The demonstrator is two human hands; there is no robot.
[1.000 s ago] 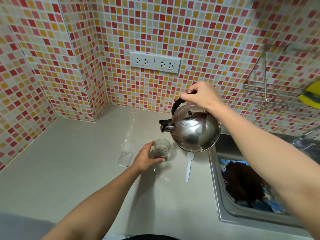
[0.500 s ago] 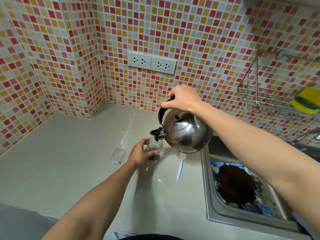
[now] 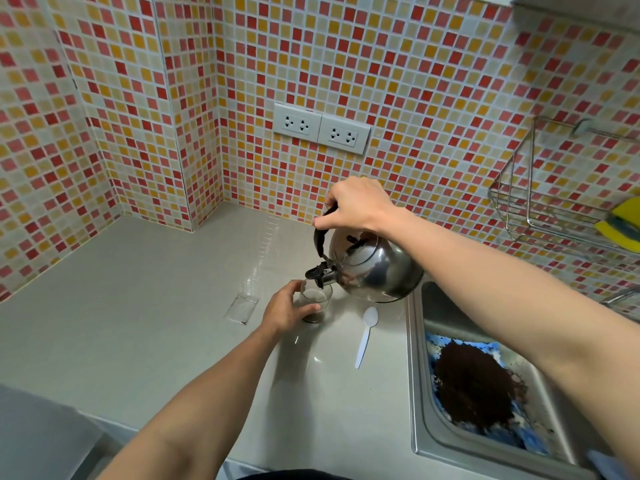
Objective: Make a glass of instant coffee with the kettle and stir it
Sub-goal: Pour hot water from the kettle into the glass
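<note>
A shiny steel kettle (image 3: 375, 270) with a black handle hangs tilted to the left, its black spout right over a small clear glass (image 3: 318, 301). My right hand (image 3: 358, 204) grips the kettle's handle from above. My left hand (image 3: 285, 308) wraps around the glass, which stands on the grey counter (image 3: 145, 306) and holds brown liquid. A white plastic spoon (image 3: 365, 336) lies on the counter just right of the glass.
A small clear empty packet (image 3: 242, 308) lies left of the glass. A steel sink (image 3: 420, 427) on the right holds a heap of dark grounds (image 3: 479, 389) on blue cloth. A wire rack (image 3: 540, 206) with a yellow sponge (image 3: 621, 225) hangs on the tiled wall.
The kettle has come down and tipped further left, so its spout now sits over the glass. Brown liquid has appeared in the glass. My left hand keeps its hold.
</note>
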